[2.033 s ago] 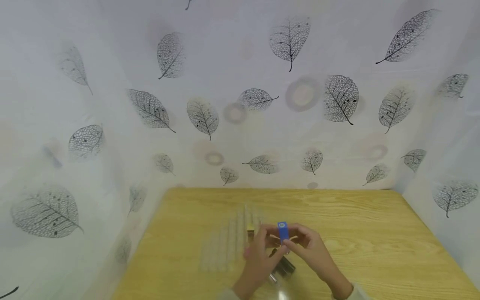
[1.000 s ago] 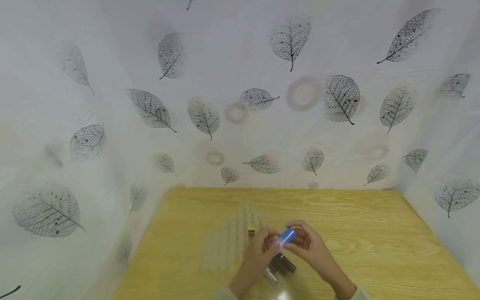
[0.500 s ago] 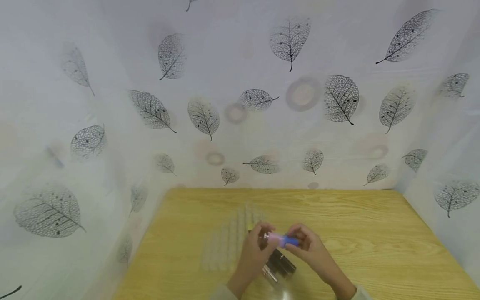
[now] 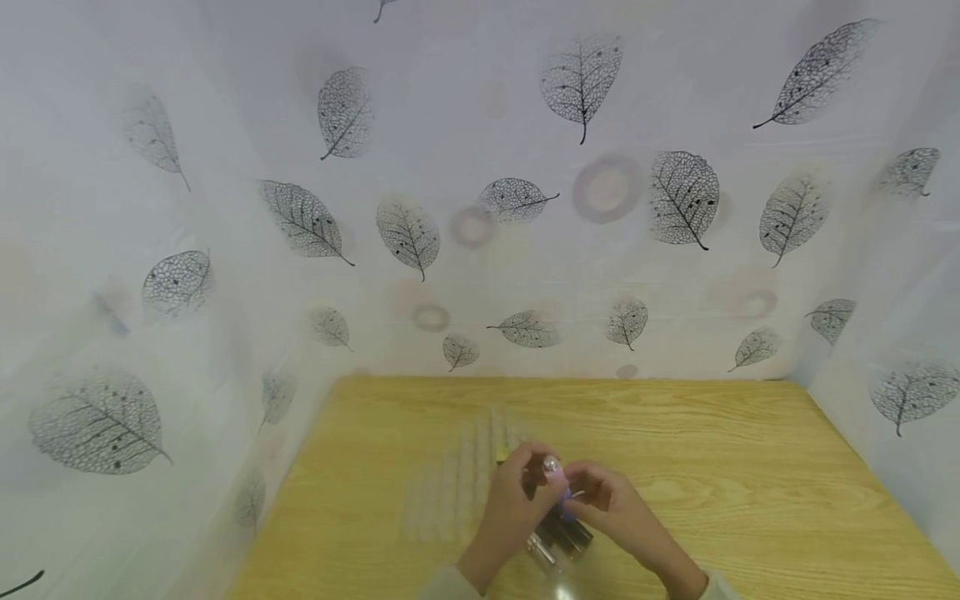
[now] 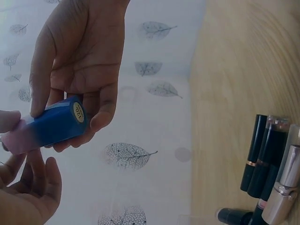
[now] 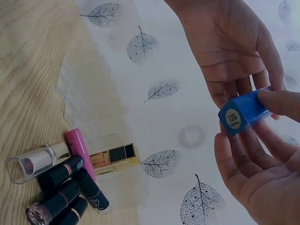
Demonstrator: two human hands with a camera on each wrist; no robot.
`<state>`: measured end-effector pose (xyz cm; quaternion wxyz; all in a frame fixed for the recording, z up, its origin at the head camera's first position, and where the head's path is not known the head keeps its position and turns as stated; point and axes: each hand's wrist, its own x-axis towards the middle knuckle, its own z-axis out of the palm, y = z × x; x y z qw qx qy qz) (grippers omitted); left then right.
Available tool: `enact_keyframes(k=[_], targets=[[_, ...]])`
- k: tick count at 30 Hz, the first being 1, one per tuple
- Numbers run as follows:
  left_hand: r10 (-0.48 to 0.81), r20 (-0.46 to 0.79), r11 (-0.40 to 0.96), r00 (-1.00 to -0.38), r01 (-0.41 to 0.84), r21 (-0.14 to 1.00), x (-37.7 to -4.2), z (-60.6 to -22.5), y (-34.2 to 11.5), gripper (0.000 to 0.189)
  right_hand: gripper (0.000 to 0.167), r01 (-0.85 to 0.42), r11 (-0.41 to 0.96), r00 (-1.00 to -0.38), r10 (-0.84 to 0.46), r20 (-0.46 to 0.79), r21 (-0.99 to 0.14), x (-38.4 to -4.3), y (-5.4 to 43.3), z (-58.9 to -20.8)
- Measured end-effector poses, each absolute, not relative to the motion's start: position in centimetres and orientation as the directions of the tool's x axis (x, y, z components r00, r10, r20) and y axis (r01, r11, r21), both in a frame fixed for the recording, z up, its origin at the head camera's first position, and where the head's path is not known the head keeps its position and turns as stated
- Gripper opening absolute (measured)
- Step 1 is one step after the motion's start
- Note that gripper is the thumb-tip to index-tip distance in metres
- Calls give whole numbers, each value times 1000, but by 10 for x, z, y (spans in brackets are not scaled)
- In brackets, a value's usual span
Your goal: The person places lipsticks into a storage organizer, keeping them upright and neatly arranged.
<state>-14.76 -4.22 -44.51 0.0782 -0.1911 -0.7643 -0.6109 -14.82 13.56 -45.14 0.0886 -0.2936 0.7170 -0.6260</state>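
Note:
A lipstick (image 4: 557, 479) with a blue-to-pink case is held between both hands above the table. My left hand (image 4: 513, 500) pinches its pink part, thumb on one side and fingers on the other. My right hand (image 4: 618, 507) grips the blue part. In the head view the shiny tip points up and the blue end lies lower, partly behind fingers. In the left wrist view, the blue end (image 5: 58, 124) shows a round label reading 120; the right wrist view also shows this label (image 6: 232, 119).
Below the hands lie several black lipsticks (image 4: 566, 533) and a silver one (image 4: 542, 550). A pink tube (image 6: 78, 147) and a gold-and-black case (image 6: 112, 157) lie nearby. A clear ribbed organizer (image 4: 446, 492) stands left of the hands on the wooden table (image 4: 750, 483).
The lipstick has been turned over: its blue end was up, then it tilted and lay level, and now the shiny tip is up. Both hands stay in nearly the same place.

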Motion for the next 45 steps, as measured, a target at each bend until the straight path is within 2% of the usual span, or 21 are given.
enact_keyframes(k=[10, 14, 18, 21, 26, 29, 34, 45], targets=[[235, 396, 240, -888, 448, 861, -147, -446, -45, 27, 26, -337, 66, -812, -526, 254, -939, -148, 132, -448], [268, 379, 286, -886, 449, 847, -147, -446, -48, 32, 27, -302, 92, -831, -512, 215, -949, -147, 132, -447], [252, 424, 406, -870, 492, 770, -152, -446, -61, 30, 27, -264, 124, -851, -496, 171, -956, -146, 132, -447], [172, 509, 545, -843, 512, 664, -163, -451, -78, 25, 29, -245, 132, -862, -484, 153, -961, -147, 133, -447], [53, 620, 763, -783, 432, 480, -184, -467, -120, 24, 32, -218, 136, -876, -463, 133, -966, -149, 135, -445], [6, 635, 855, -773, 334, 397, -195, -479, -145, 26, 32, -211, 151, -885, -450, 123, -966, -149, 135, -444], [-60, 551, 897, -832, 197, 395, -202, -500, -174, 27, 33, -210, 170, -889, -444, 115, -963, -150, 134, -444], [-65, 470, 936, -880, 110, 335, -206, -538, -199, 23, 34, -219, 168, -891, -435, 127, -961, -153, 132, -444]])
